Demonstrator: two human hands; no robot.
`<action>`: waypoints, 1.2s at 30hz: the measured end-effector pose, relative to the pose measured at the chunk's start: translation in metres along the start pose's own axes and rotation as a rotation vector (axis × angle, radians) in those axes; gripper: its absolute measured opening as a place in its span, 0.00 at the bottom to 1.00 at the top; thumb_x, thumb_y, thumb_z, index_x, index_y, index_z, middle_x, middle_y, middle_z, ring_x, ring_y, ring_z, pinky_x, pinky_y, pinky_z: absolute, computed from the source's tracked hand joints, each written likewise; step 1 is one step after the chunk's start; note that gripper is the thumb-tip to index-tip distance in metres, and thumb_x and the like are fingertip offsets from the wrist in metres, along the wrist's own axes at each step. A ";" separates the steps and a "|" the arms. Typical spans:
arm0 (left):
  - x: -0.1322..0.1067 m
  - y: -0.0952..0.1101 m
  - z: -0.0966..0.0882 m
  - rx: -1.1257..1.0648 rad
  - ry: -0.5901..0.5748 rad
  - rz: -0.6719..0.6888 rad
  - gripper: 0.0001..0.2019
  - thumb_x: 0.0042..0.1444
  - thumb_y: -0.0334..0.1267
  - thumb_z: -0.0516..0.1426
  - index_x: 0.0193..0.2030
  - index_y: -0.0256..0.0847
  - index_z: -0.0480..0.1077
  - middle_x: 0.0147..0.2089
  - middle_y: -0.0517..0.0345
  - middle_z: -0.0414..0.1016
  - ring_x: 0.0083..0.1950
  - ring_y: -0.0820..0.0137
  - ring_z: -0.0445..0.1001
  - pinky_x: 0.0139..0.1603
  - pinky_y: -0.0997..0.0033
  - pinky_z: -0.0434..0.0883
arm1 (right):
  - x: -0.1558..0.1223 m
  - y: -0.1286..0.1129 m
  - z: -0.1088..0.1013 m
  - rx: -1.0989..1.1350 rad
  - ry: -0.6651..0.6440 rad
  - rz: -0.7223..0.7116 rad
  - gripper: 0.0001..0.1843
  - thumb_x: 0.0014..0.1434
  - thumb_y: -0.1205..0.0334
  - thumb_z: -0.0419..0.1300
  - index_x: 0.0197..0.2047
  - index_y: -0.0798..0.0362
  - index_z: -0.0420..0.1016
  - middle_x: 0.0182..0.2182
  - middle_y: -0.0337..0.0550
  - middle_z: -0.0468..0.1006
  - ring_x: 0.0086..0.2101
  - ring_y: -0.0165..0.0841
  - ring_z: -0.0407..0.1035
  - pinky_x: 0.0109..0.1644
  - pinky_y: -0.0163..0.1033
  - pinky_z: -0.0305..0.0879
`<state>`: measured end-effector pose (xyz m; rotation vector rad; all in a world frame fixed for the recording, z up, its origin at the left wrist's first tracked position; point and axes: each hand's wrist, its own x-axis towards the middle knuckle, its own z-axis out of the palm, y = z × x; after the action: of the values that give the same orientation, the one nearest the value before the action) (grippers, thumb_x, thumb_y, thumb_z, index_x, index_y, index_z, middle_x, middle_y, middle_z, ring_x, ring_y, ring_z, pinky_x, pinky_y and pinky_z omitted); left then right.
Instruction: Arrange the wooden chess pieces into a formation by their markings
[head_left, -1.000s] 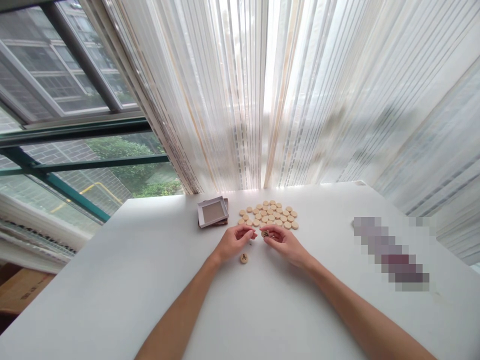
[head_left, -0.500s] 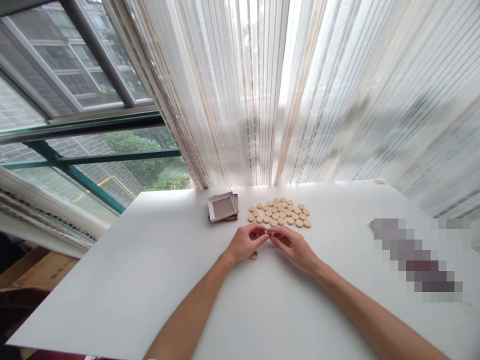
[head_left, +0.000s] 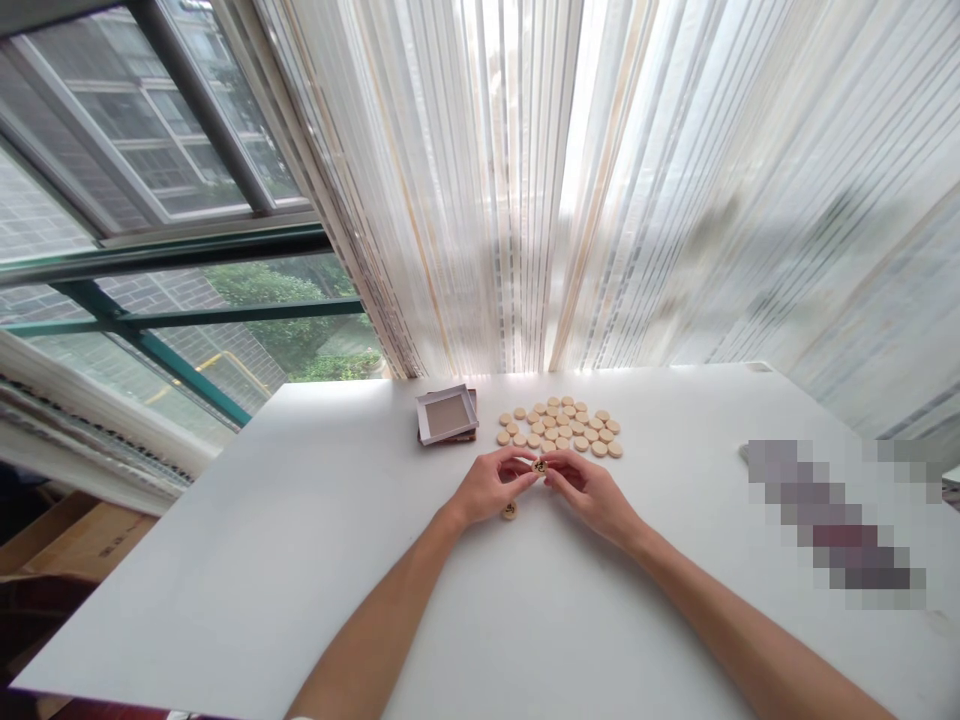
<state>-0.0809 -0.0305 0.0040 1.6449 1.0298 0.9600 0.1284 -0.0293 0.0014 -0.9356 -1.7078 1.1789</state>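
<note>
Left hand (head_left: 486, 488) and right hand (head_left: 596, 493) come together over the white surface (head_left: 225, 560), bare forearms reaching in from the bottom edge of the view. Thumb and fingers of each are closed on one small wooden disc (head_left: 540, 467), held between the two sets of fingertips with its face, which bears a dark character, turned toward the person. Just below the left hand, close to its wrist, a second disc (head_left: 509, 511) lies flat, dark character up. Off to the right, well apart from the hands, a pixelated patch (head_left: 840, 530) hides whatever is there. Past the surface's left edge and lower down is a brown cardboard box (head_left: 97, 535).

Just beyond the fingers, many pale discs (head_left: 563, 420) are spread in a loose cluster, some touching, their tops plain. Left of them sits a shallow, light-rimmed tray (head_left: 448, 415) with a grey-brown inside, slightly askew on top of a dark reddish-brown piece (head_left: 469, 437). Along the surface's far edge hangs a sheer striped curtain (head_left: 487, 200). To its left is a green-and-grey-framed window (head_left: 247, 315); outside are shrubs (head_left: 262, 290), brickwork (head_left: 150, 310) and, farthest off, a building (head_left: 135, 120).
</note>
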 end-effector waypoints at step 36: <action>0.001 -0.001 -0.001 0.034 -0.027 -0.003 0.17 0.58 0.46 0.63 0.51 0.41 0.76 0.45 0.51 0.83 0.46 0.62 0.82 0.53 0.59 0.78 | 0.000 0.000 0.000 0.023 0.013 0.065 0.13 0.63 0.51 0.61 0.47 0.48 0.78 0.41 0.44 0.84 0.41 0.40 0.79 0.51 0.47 0.76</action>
<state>-0.0818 -0.0294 0.0036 1.6797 1.0352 0.9204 0.1289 -0.0295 0.0014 -0.9896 -1.6606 1.2297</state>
